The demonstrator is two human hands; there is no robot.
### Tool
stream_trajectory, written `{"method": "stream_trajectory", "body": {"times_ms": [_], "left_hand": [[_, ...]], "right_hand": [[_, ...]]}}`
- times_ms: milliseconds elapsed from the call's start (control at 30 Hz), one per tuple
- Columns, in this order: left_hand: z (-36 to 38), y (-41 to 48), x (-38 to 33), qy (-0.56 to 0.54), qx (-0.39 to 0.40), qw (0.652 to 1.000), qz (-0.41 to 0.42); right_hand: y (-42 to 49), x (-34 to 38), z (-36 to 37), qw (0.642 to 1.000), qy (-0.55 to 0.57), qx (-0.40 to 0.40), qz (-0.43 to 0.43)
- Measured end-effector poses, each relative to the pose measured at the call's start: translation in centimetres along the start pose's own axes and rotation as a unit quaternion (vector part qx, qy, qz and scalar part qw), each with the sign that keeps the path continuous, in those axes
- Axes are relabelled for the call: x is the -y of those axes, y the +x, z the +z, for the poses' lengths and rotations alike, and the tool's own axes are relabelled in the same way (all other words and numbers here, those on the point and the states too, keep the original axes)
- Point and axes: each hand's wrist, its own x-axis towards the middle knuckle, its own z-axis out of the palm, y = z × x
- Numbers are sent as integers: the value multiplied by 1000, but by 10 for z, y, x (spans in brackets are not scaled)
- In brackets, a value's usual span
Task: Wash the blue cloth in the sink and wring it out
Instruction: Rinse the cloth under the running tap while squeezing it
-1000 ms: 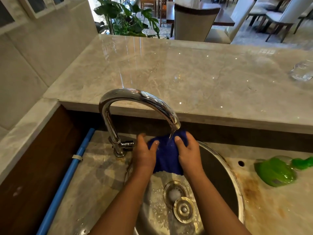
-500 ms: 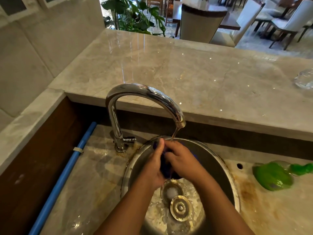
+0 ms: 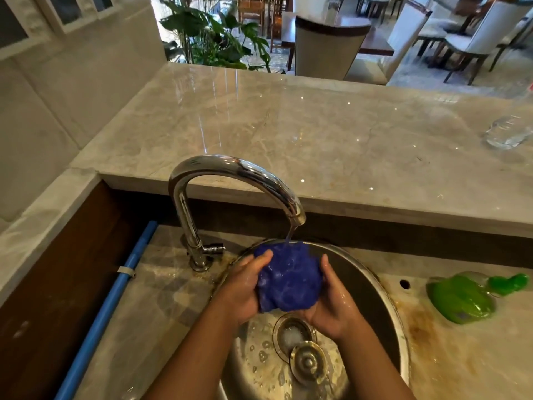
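Observation:
The wet blue cloth [image 3: 288, 278] is bunched into a ball over the round steel sink [image 3: 383, 307], right under the chrome tap [image 3: 230, 174]. A thin stream of water runs from the spout onto the cloth's top. My left hand [image 3: 245, 287] grips the cloth's left side, thumb over the top edge. Cupped under and around its right side is my right hand [image 3: 331, 304], thumb pointing up. Below the hands, the open drain [image 3: 292, 334] and its loose metal plug [image 3: 308, 362] lie in the wet basin.
A green soap bottle [image 3: 461, 298] lies on its side on the stained counter right of the sink. A blue pipe [image 3: 115, 295] runs along the left wall. On the raised marble ledge [image 3: 288, 134] behind the tap, a clear glass [image 3: 507, 134] stands at far right.
The cloth was spread between both hands, then pressed together low in the basin. Now the hands have parted and lifted it, balled up, under the water stream.

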Motion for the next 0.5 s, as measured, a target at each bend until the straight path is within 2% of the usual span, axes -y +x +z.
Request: {"method": "stream_trajectory", "body": {"times_ms": [67,133,167,233,300,367,500], "left_hand": [[-6,1,-2,30,-22,999,0],[-10,4,-3,44,-43,998,-5],[-9,4,-3,45,-57,997,-8],[-4,4,-2,51,-71,996,-8],[0,3,1,65,-48,997,16],[1,1,1,97,-32,994,40],[3,3,-5,119,-78,989,49]], "right_hand": [[1,3,6,998,-46,-14,-51],[3,7,15,977,-163,-71,-114],[4,8,21,955,-236,-105,-149],[9,8,33,885,-376,-172,-215],[13,8,40,825,-446,-225,-265],[14,12,43,822,-434,-241,-278],[12,15,39,862,-385,-223,-243]]}}
